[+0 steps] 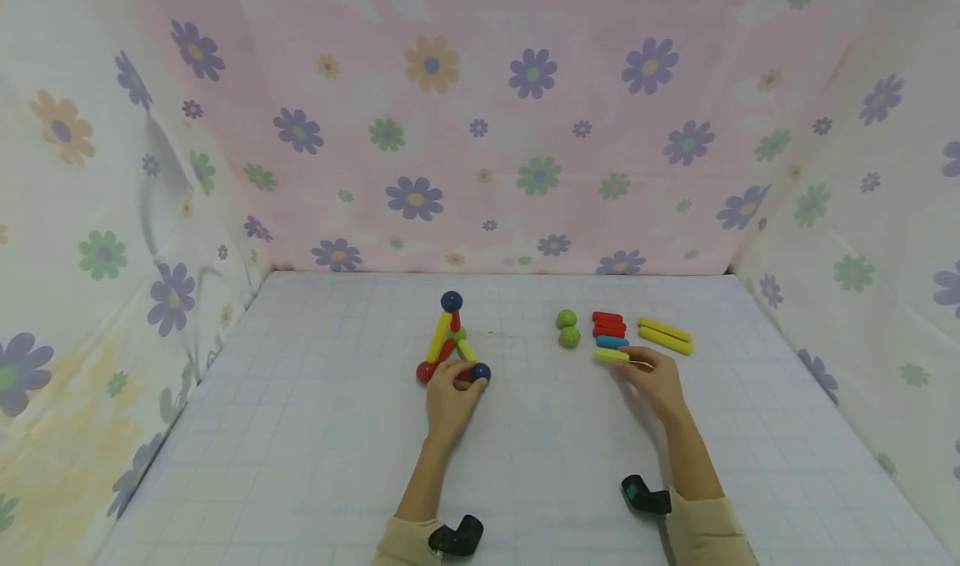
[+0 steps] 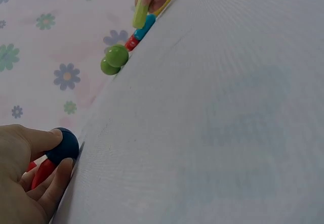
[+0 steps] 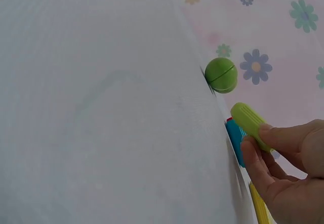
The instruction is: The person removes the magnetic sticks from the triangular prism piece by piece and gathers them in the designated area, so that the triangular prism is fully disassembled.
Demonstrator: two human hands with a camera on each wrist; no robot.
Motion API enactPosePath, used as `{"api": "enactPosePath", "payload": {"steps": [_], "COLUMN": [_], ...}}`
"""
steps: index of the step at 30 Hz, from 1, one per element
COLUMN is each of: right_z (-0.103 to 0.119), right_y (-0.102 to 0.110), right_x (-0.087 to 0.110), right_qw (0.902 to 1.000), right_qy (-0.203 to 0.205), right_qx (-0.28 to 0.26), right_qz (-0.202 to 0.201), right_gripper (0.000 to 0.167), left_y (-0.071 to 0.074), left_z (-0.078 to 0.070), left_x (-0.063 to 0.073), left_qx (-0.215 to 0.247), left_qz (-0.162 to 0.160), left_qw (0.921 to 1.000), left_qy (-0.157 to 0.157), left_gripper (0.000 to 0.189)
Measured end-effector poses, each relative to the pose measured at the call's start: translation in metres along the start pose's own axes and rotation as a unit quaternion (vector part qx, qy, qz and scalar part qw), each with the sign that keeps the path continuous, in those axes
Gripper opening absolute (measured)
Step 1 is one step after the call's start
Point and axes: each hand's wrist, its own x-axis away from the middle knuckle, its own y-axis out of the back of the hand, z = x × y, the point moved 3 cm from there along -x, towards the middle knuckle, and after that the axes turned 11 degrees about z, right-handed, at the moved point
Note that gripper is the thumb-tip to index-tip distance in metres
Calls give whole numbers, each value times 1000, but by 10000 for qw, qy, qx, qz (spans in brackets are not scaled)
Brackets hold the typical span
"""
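Head, left hand (image 1: 452,403): clamped by thumb and fingers on a blue ball (image 1: 481,373), the near right corner of a ball-and-stick frame (image 1: 438,338).
Head, frame: a second blue ball (image 1: 452,301) on top, a red ball (image 1: 425,373) at the near left corner; yellow, red and green sticks run between its balls.
Head, right hand (image 1: 656,378): pinches a lime stick (image 1: 611,355), well apart from the frame, just on the near side of a blue stick (image 1: 612,343).
Head, loose pieces: red sticks (image 1: 609,325) lie beyond the blue stick, two green balls (image 1: 569,337) to their left, two yellow sticks (image 1: 665,335) to their right, on the white table (image 1: 540,466).
Left wrist, grip: thumb on one side of the blue ball, fingers opposite; a red stick (image 2: 44,173) runs from it.
Right wrist, grip: thumb and fingers closed round one end of the lime stick, its other end free, raised above the table.
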Motion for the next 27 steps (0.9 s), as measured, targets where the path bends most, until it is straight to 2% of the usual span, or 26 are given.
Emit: {"api": "enactPosePath", "payload": {"steps": [3, 8, 13, 19, 27], "right_z": [-2, -4, -6, -8, -9], "right_y": [1, 1, 1, 0, 0], "right_x": [-2, -6, -10, -13, -11], "right_qw": [9997, 9980, 9961, 9939, 9922], "right_qy": [-190, -471, -714, -896, -853], "right_qx": [143, 303, 228, -69, -18], "right_qz": [-25, -290, -471, -634, -907], "right_gripper": [41, 40, 41, 41, 40], "left_y": [0, -1, -1, -1, -1], "left_z": [1, 1, 1, 3, 2], "left_x": [0, 0, 0, 0, 0], "left_qx": [10, 13, 25, 61, 31], "left_qz": [19, 27, 25, 46, 28], "left_qw": [10000, 10000, 10000, 10000, 10000], "left_qy": [68, 84, 56, 26, 44], "left_gripper": [27, 26, 26, 26, 26]}}
